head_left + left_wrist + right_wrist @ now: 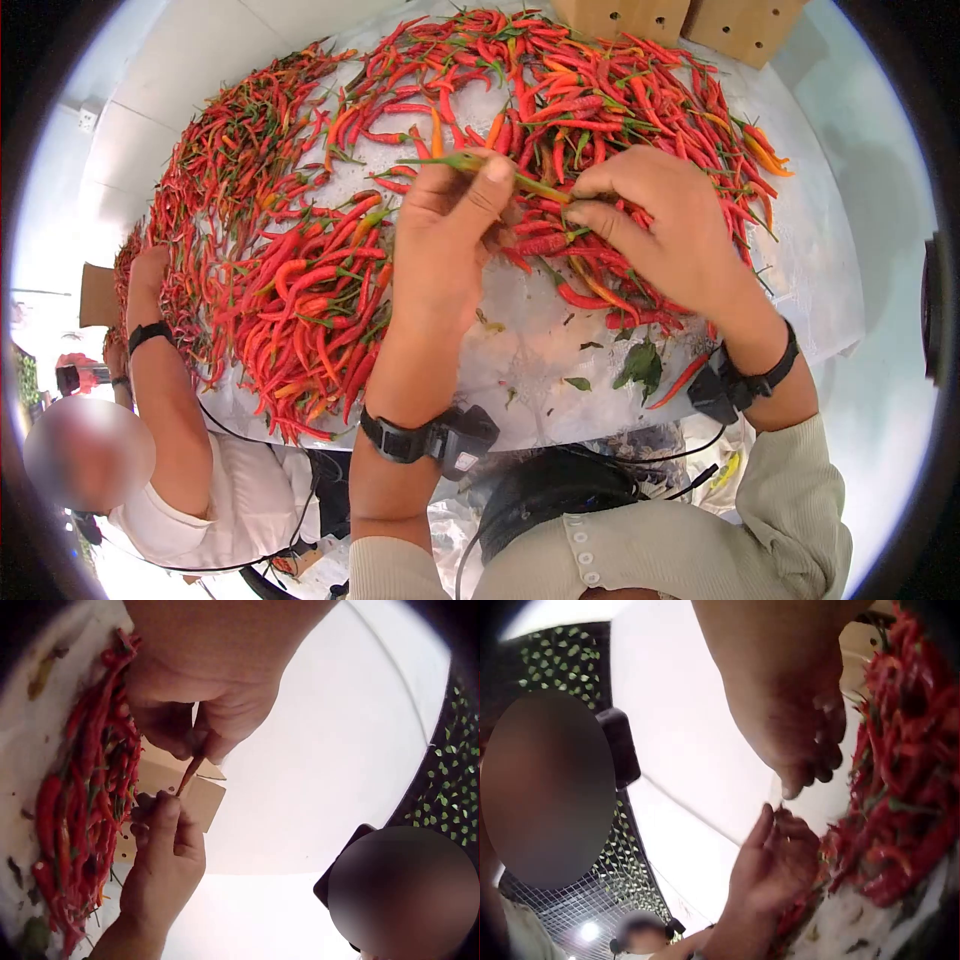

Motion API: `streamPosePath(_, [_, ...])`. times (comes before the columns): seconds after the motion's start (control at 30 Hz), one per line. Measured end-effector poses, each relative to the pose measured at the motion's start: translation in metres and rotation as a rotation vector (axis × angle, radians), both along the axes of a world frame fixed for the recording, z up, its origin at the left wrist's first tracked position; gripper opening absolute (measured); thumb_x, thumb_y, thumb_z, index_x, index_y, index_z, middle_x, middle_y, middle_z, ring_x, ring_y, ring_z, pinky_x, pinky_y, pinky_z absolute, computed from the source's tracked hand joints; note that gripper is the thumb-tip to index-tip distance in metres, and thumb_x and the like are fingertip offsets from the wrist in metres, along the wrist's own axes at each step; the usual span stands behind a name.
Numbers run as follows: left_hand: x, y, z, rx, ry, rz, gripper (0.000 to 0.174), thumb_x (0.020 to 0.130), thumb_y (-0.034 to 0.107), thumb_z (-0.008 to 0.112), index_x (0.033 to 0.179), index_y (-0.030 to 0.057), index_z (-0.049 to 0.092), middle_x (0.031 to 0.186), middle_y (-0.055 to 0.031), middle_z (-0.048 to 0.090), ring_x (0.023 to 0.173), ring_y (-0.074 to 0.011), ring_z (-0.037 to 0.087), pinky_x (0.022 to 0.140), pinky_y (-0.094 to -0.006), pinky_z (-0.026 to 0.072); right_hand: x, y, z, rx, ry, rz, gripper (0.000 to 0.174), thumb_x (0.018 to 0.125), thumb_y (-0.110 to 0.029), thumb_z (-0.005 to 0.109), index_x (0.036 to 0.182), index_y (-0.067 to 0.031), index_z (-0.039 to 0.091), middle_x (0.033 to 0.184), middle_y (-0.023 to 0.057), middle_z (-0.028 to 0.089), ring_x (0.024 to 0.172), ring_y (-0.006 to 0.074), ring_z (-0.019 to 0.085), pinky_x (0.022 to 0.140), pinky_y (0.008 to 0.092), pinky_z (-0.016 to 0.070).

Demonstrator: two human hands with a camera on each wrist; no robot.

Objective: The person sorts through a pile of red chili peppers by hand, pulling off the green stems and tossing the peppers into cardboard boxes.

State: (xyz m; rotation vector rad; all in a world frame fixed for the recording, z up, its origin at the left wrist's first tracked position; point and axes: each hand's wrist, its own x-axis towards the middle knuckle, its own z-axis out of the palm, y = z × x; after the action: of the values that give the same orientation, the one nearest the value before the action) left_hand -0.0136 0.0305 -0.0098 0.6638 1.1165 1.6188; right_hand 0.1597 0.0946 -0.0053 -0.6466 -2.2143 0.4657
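My left hand (445, 235) pinches a slim, greenish-yellow chili pepper (535, 187) between thumb and fingers, above the table. At the pepper's other end, the thumb and forefinger of my right hand (660, 225) close on its tip. In the left wrist view the same pepper looks darker, a thin strip between the two hands. The right wrist view shows both hands' fingertips close together, the pepper mostly hidden there. Below and behind the hands lies a large pile of red chilies (600, 110). A neater heap of red chilies (310, 320) lies beside my left forearm.
Cardboard boxes (625, 18) with punched holes stand at the far edge. More chilies (230, 150) stretch along the left side, where another person's arm (165, 370) reaches in. Loose leaves (640, 367) and a single red chili (680, 380) lie near the front edge of the pale table covering (540, 400).
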Motion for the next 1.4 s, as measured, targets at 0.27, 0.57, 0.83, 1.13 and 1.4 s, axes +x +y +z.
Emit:
streamPosePath(0.27, [-0.007,0.001,0.001,-0.049,0.314,0.013,0.016,0.086,0.02,0.063,0.092,0.0069,0.056,0.067,0.0009,0.055,0.049,-0.0043,0.046,0.041,-0.0175,0.033,0.066,0.013,0.045,-0.407,-0.554,0.383,0.029,0.057,-0.021,0.074,0.079,-0.0059,0.062,0.077,0.0084,0.06,0.07,0.0269,0.058,0.061,0.0352,0.0461])
streamPosePath(0.57, [0.006,0.004,-0.005,0.033,0.404,-0.18,0.074,0.084,0.011,0.064,0.14,0.0014,0.018,0.109,-0.0173,0.06,0.091,-0.0208,0.063,0.069,-0.028,0.0504,0.049,-0.039,0.016,-0.094,-0.714,0.427,0.013,0.062,-0.013,0.057,0.061,-0.0009,0.057,0.059,0.0172,0.055,0.06,0.036,0.057,0.053,0.0439,0.0444])
streamPosePath(0.83, [0.003,0.0,-0.004,-0.079,0.351,-0.185,0.019,0.085,0.011,0.061,0.103,0.005,0.058,0.081,-0.0012,0.06,0.066,-0.0082,0.055,0.06,-0.0202,0.0425,0.033,-0.04,-0.001,-0.057,-0.599,0.432,0.011,0.063,-0.011,0.057,0.063,-0.0001,0.058,0.059,0.0166,0.055,0.061,0.0346,0.058,0.057,0.0419,0.0471])
streamPosePath(1.13, [0.001,-0.002,-0.005,-0.073,0.189,-0.185,0.015,0.084,0.016,0.064,0.097,0.008,0.06,0.08,0.0006,0.062,0.067,-0.0066,0.057,0.056,-0.0204,0.0432,0.026,0.003,0.013,-0.559,-0.018,0.204,0.017,0.077,-0.01,0.064,0.092,-0.004,0.058,0.077,0.0017,0.058,0.065,0.0132,0.058,0.057,0.0261,0.0444])
streamPosePath(1.4, [0.014,-0.005,-0.002,0.016,0.28,-0.376,0.026,0.084,0.017,0.066,0.104,0.0034,0.058,0.088,-0.0011,0.062,0.073,-0.0074,0.059,0.059,-0.0215,0.0463,0.014,0.006,0.004,-0.954,0.374,0.133,0.025,0.084,-0.019,0.066,0.102,-0.0017,0.06,0.082,0.0023,0.063,0.067,0.0062,0.055,0.059,0.0207,0.0443])
